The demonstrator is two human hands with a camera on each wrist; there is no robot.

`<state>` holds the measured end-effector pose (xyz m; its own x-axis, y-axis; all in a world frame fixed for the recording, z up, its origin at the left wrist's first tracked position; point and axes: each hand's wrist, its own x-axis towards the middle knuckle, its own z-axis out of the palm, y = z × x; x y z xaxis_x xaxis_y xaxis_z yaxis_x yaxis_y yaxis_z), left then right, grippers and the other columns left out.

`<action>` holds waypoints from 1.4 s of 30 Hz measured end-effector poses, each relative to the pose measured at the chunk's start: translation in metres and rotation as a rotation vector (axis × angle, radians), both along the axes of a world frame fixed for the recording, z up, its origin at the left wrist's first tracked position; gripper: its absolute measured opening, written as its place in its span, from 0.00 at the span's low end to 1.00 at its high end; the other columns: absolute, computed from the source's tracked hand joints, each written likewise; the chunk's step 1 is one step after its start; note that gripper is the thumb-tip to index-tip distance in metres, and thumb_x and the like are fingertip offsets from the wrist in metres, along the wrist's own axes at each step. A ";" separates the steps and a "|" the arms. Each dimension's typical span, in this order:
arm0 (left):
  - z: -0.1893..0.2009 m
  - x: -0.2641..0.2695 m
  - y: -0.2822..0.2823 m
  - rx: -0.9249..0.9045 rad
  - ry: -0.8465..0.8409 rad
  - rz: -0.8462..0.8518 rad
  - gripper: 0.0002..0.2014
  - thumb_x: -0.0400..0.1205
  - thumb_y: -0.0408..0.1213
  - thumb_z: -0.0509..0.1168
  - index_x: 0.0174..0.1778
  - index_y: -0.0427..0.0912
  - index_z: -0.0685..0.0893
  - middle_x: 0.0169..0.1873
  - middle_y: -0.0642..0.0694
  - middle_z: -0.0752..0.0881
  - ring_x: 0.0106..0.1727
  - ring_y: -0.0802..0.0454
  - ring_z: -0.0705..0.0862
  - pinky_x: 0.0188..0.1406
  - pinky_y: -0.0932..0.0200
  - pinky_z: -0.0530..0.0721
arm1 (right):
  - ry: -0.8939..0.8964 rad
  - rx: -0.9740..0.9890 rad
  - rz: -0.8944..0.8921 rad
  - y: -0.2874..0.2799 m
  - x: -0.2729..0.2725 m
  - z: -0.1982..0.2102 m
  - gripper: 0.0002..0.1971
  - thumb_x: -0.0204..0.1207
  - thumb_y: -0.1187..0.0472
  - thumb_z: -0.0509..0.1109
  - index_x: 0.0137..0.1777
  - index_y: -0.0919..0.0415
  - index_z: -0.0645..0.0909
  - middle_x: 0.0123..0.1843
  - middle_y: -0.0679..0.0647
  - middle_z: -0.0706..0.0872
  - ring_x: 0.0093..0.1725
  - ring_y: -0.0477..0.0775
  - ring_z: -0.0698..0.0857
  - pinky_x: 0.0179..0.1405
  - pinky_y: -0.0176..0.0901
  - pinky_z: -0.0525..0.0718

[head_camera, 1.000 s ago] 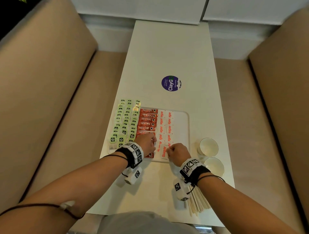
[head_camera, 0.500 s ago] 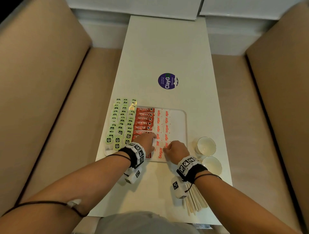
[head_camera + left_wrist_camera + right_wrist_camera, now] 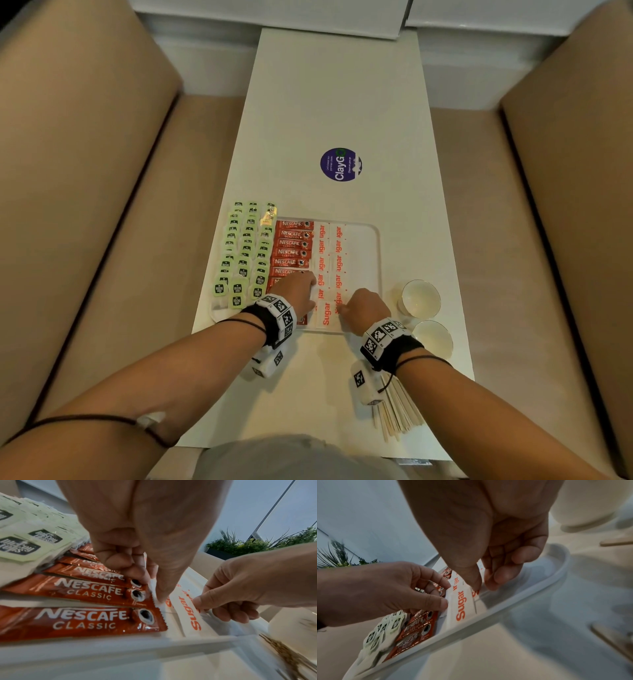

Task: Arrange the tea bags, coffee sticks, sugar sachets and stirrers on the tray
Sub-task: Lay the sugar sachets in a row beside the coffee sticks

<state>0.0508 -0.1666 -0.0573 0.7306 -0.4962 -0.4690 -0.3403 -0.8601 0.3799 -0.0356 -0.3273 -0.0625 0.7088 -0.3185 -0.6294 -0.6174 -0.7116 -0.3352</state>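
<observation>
Fingers [image 3: 159,595] of the left hand [image 3: 298,291] and right hand [image 3: 366,306] pinch neighbouring white paper sugar sachets [image 3: 326,313] at lower centre of the white plastic tray [image 3: 371,274].

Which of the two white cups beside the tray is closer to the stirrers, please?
The nearer cup, by the right wrist; the other cup sits farther up the table from the stirrers.

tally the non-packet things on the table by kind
white cups: 2
tray: 1
purple round sticker: 1
pile of wooden stirrers: 1 (the sticks overlap, so they cannot be counted singly)
total: 5
</observation>
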 end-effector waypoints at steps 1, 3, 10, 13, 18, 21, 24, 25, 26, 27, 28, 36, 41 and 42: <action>0.000 0.000 0.000 0.001 -0.001 -0.003 0.20 0.78 0.40 0.75 0.65 0.45 0.80 0.58 0.46 0.86 0.55 0.45 0.85 0.56 0.52 0.85 | 0.002 -0.001 0.002 0.000 0.000 0.001 0.13 0.83 0.46 0.69 0.53 0.55 0.86 0.49 0.49 0.91 0.44 0.51 0.91 0.48 0.49 0.92; -0.001 -0.001 -0.001 0.005 0.002 -0.004 0.21 0.78 0.42 0.76 0.65 0.45 0.81 0.59 0.46 0.85 0.56 0.45 0.85 0.58 0.50 0.86 | 0.001 0.001 0.008 0.000 0.001 0.001 0.13 0.83 0.46 0.69 0.54 0.56 0.86 0.49 0.49 0.91 0.44 0.51 0.91 0.48 0.49 0.92; -0.002 -0.002 0.000 0.002 0.003 -0.005 0.21 0.78 0.42 0.76 0.65 0.45 0.80 0.59 0.45 0.85 0.55 0.45 0.85 0.57 0.51 0.85 | -0.001 0.026 0.001 0.002 0.002 0.001 0.14 0.83 0.46 0.69 0.56 0.55 0.87 0.50 0.49 0.91 0.43 0.50 0.90 0.48 0.47 0.92; -0.002 -0.002 0.001 -0.007 0.002 -0.005 0.20 0.78 0.41 0.76 0.65 0.45 0.80 0.60 0.46 0.85 0.56 0.46 0.84 0.58 0.51 0.85 | 0.006 0.032 0.002 0.002 0.003 0.002 0.14 0.83 0.46 0.69 0.54 0.55 0.86 0.50 0.48 0.91 0.43 0.50 0.90 0.48 0.46 0.91; -0.002 -0.002 0.000 -0.033 -0.009 -0.006 0.21 0.79 0.40 0.75 0.66 0.46 0.81 0.62 0.47 0.84 0.60 0.47 0.83 0.60 0.55 0.83 | -0.006 0.029 0.013 0.001 0.003 0.007 0.10 0.84 0.47 0.68 0.50 0.53 0.83 0.45 0.46 0.88 0.41 0.48 0.89 0.39 0.39 0.87; -0.001 -0.003 -0.001 -0.039 -0.010 -0.001 0.21 0.79 0.40 0.75 0.68 0.46 0.81 0.63 0.46 0.84 0.61 0.46 0.83 0.61 0.54 0.83 | -0.005 0.026 0.017 0.001 0.003 0.007 0.11 0.84 0.46 0.68 0.51 0.53 0.83 0.45 0.45 0.88 0.39 0.45 0.88 0.38 0.38 0.86; -0.001 -0.003 -0.001 -0.049 -0.010 0.016 0.22 0.79 0.40 0.75 0.69 0.47 0.80 0.65 0.46 0.83 0.63 0.46 0.83 0.63 0.54 0.82 | -0.045 -0.018 0.044 0.002 0.002 0.006 0.11 0.85 0.47 0.66 0.53 0.53 0.82 0.50 0.46 0.90 0.43 0.48 0.89 0.45 0.44 0.90; -0.001 -0.004 -0.001 -0.053 -0.010 0.021 0.22 0.80 0.39 0.75 0.69 0.47 0.80 0.65 0.46 0.83 0.63 0.46 0.83 0.64 0.54 0.81 | -0.080 -0.024 0.052 0.003 0.001 0.007 0.09 0.85 0.48 0.65 0.52 0.53 0.81 0.52 0.47 0.90 0.44 0.49 0.89 0.46 0.45 0.91; -0.001 -0.004 -0.001 -0.056 -0.012 0.024 0.21 0.80 0.39 0.74 0.69 0.47 0.80 0.65 0.46 0.83 0.64 0.46 0.83 0.64 0.54 0.81 | -0.118 -0.016 0.063 0.004 0.000 0.006 0.08 0.85 0.50 0.65 0.53 0.52 0.80 0.55 0.47 0.90 0.46 0.49 0.89 0.46 0.45 0.91; 0.000 -0.004 -0.001 -0.060 -0.013 0.025 0.21 0.80 0.38 0.74 0.69 0.47 0.81 0.66 0.46 0.83 0.64 0.47 0.83 0.65 0.54 0.81 | -0.153 0.003 0.081 0.006 0.000 0.006 0.06 0.85 0.51 0.65 0.55 0.52 0.80 0.58 0.48 0.90 0.46 0.50 0.89 0.46 0.44 0.91; 0.000 -0.004 -0.001 -0.061 -0.012 0.024 0.21 0.80 0.38 0.74 0.69 0.48 0.81 0.65 0.46 0.83 0.63 0.47 0.83 0.64 0.54 0.82 | -0.178 0.017 0.103 0.008 -0.001 0.006 0.07 0.86 0.52 0.65 0.58 0.51 0.81 0.61 0.49 0.90 0.47 0.49 0.89 0.46 0.43 0.91; 0.002 -0.007 -0.001 -0.030 0.004 0.007 0.21 0.80 0.36 0.73 0.68 0.50 0.81 0.65 0.45 0.83 0.57 0.46 0.86 0.59 0.51 0.85 | -0.170 0.037 0.145 0.011 -0.003 0.007 0.13 0.86 0.56 0.66 0.67 0.53 0.83 0.71 0.51 0.86 0.60 0.52 0.88 0.50 0.38 0.85; 0.002 -0.009 0.001 -0.048 0.010 0.017 0.20 0.80 0.33 0.72 0.68 0.49 0.81 0.63 0.45 0.84 0.58 0.46 0.85 0.59 0.52 0.85 | -0.199 0.030 0.126 0.010 -0.001 0.010 0.11 0.85 0.54 0.66 0.65 0.52 0.82 0.67 0.50 0.88 0.54 0.52 0.89 0.50 0.43 0.90; 0.003 -0.009 0.001 -0.056 0.010 0.020 0.20 0.80 0.33 0.72 0.68 0.49 0.81 0.62 0.45 0.84 0.57 0.46 0.85 0.58 0.53 0.85 | -0.204 0.026 0.119 0.010 -0.001 0.011 0.11 0.85 0.52 0.66 0.64 0.52 0.81 0.65 0.50 0.89 0.51 0.52 0.89 0.49 0.45 0.91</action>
